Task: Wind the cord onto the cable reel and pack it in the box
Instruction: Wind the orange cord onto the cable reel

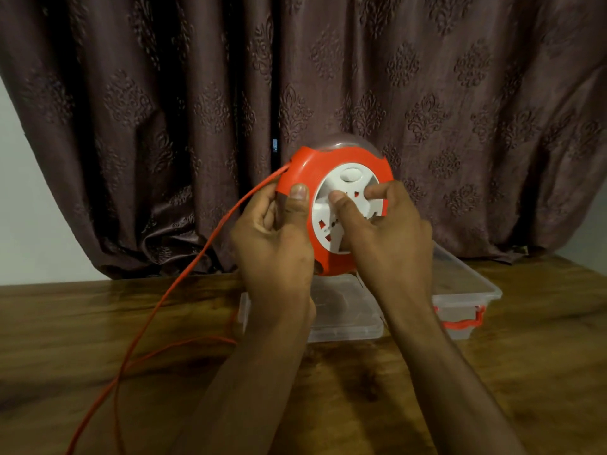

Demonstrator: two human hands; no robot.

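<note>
one orange cable reel (pixel 335 205) is up above the wooden table (pixel 525 372), with two hands on it, the left hand (pixel 276 238) and the right hand (pixel 384 231). one orange cord (pixel 184 280) runs left of the reel; below the reel sit one clear box (pixel 466 290) and one clear lid (pixel 345 310), and behind it hangs one curtain (pixel 328 77)

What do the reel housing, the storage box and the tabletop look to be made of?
Cable reel: moulded plastic by the look, glossy orange shell with soft highlights, matte white socket face. Box: clear, slightly frosted plastic, the table showing through it; red plastic latch. Table: wood or wood-look laminate, grain visible, semi-gloss sheen.
</note>
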